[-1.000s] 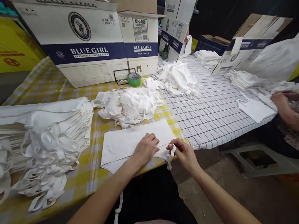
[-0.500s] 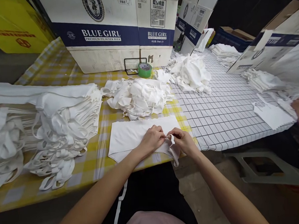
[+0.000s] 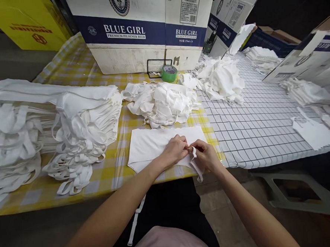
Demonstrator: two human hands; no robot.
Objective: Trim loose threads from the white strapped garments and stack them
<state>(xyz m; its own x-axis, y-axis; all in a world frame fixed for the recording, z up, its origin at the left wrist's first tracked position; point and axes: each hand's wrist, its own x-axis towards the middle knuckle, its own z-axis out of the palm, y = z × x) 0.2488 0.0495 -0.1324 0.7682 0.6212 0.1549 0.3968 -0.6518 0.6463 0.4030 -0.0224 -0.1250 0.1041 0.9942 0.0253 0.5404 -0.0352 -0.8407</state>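
Note:
A white strapped garment (image 3: 149, 141) lies flat at the table's front edge, with a seam running along its near side. My left hand (image 3: 176, 150) rests on its right half, fingertips closed on the fabric at the seam. Right beside it, my right hand (image 3: 204, 154) pinches a white strap (image 3: 194, 153), which curls and hangs down over the table edge. The fingertips of both hands nearly meet; the exact spot between them is partly hidden. Another strap (image 3: 136, 222) with a small adjuster at its end hangs over my lap.
A crumpled white fabric pile (image 3: 163, 103) lies just behind the garment, another heap (image 3: 221, 79) beyond it. Stacked strapped garments (image 3: 88, 102) fill the left. Green tape (image 3: 169, 73) stands before a large carton (image 3: 127, 58). A stool (image 3: 295, 193) is at lower right.
The view has shifted, so the table's contents sit further right and higher. My right hand has come in closer to my left hand, still holding the strap. The garment stays on the table.

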